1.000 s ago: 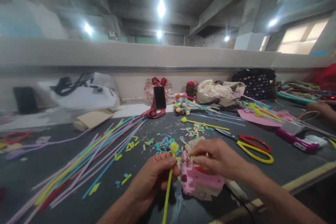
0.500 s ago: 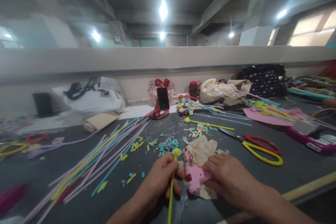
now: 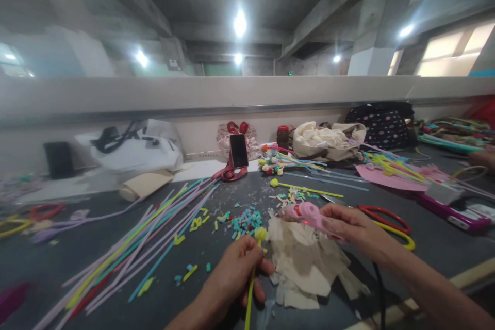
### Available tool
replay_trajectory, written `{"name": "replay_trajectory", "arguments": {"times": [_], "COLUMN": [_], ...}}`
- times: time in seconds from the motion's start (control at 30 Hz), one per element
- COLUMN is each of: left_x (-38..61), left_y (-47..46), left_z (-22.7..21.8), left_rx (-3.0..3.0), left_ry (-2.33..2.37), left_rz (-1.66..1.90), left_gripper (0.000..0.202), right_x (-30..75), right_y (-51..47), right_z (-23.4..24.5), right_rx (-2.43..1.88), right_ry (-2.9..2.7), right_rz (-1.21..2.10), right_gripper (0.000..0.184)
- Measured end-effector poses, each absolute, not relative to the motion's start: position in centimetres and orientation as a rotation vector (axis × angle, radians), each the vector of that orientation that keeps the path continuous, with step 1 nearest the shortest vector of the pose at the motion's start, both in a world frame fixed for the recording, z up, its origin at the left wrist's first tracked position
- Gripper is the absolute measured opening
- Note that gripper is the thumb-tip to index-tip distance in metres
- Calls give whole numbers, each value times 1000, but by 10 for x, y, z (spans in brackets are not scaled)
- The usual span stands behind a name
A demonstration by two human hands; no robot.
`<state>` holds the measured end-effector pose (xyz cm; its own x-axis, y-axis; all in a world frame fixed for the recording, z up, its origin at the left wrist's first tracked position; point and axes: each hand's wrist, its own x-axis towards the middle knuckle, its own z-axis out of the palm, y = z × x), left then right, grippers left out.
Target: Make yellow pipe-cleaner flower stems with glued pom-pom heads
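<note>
Between thumb and fingers, my left hand (image 3: 242, 268) pinches a yellow pipe cleaner (image 3: 250, 294) upright, its top end wound into a small yellow ball (image 3: 260, 234). My right hand (image 3: 348, 224) is wrapped round a pink hot glue gun (image 3: 307, 215), raised over a crumpled beige cloth (image 3: 305, 268), nozzle pointing left. A small red light glows on the gun, and a black cord (image 3: 379, 289) hangs below my right wrist. Just beyond my left hand lies a heap of short teal and blue cut pieces (image 3: 247, 221).
Long pipe cleaners (image 3: 143, 237) fan out at left. Scissors (image 3: 386, 216) with red and yellow handles lie beyond my right wrist. A finished yellow-tipped stem (image 3: 309, 188), a bunch of colourful stems (image 3: 273, 161) and a phone (image 3: 238, 150) are farther back. Another person's hand (image 3: 485, 157) shows at far right.
My right hand has lifted the glue gun off the cloth and turned its nozzle leftward, uncovering more cloth. My left hand stays nearly in place with the yellow pipe cleaner.
</note>
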<state>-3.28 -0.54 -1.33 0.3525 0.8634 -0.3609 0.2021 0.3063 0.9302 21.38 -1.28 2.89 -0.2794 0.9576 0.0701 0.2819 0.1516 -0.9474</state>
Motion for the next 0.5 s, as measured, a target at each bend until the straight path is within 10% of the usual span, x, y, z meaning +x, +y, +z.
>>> {"name": "replay_trajectory", "arguments": {"times": [0.5], "left_x": [-35], "left_y": [-4], "left_z": [-10], "left_rx": [1141], "left_ry": [1031], "left_rz": [768], "left_gripper": [22], "right_x": [214], "right_y": [-2], "right_z": [18], "right_rx": [-990], "right_ry": [-1225], "right_rz": [1300], "right_gripper": [34]}}
